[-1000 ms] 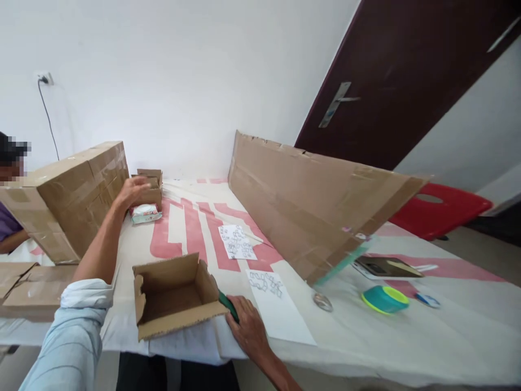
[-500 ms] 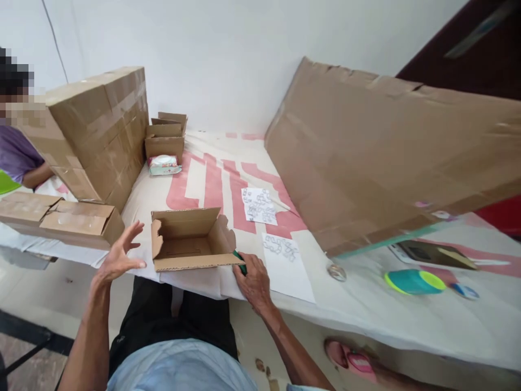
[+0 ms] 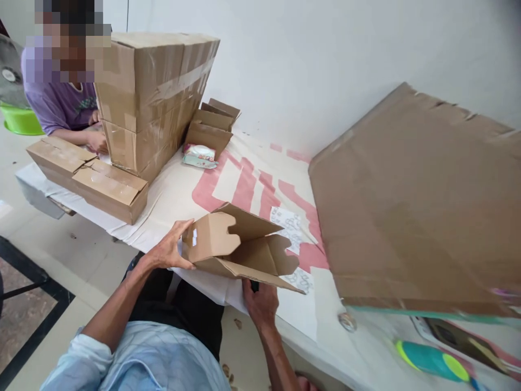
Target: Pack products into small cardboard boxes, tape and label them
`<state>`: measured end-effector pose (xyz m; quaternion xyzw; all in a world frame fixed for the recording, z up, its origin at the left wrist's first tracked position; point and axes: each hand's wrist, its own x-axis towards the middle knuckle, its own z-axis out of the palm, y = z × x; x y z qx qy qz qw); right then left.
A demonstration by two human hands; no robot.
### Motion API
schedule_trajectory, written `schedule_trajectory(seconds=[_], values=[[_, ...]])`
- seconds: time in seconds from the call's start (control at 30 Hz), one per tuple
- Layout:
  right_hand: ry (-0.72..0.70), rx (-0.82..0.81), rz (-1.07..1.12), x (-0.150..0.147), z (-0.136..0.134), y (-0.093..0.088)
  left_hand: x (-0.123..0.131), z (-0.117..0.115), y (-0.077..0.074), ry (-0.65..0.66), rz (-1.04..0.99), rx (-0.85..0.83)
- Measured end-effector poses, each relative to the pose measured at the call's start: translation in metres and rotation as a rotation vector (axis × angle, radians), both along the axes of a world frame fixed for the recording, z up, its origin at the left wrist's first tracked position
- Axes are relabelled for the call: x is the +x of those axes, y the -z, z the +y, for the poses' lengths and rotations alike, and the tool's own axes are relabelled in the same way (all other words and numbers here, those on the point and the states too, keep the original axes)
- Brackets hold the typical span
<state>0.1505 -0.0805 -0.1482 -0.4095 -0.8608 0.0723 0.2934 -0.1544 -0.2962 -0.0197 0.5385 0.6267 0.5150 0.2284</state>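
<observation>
An open cardboard box (image 3: pixel 254 252) tilts at the near edge of the table, its flaps standing up and a small white label on its left end. My left hand (image 3: pixel 173 247) grips that end, fingers on the far side and thumb on the near side. My right hand (image 3: pixel 261 301) is just below the box's near flap, closed around a small dark green object (image 3: pixel 254 285) whose kind I cannot make out. Whether the right hand also touches the box is hidden by the flap.
Two closed cardboard boxes (image 3: pixel 109 184) lie at the left edge, before a large taped carton (image 3: pixel 163 98). A person in purple (image 3: pixel 57 111) sits behind it. Wet wipes (image 3: pixel 199 156), printed sheets (image 3: pixel 287 220), a tape roll (image 3: pixel 347 321) and a large cardboard panel (image 3: pixel 407 206) are on the table.
My left hand has closed on the left end of the box, which is now tilted and turned. The right hand stays near its near side. The view has swung left.
</observation>
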Motion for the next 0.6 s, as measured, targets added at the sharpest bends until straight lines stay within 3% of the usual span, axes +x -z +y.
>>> schedule_trajectory(seconds=[0.3, 0.6], values=[[-0.030, -0.022, -0.005, 0.000, 0.001, -0.002, -0.003, -0.006, -0.014, 0.017, 0.076, 0.016], [-0.162, 0.059, 0.141, -0.020, -0.002, -0.018, -0.041, -0.041, -0.011, -0.043, 0.012, -0.158]])
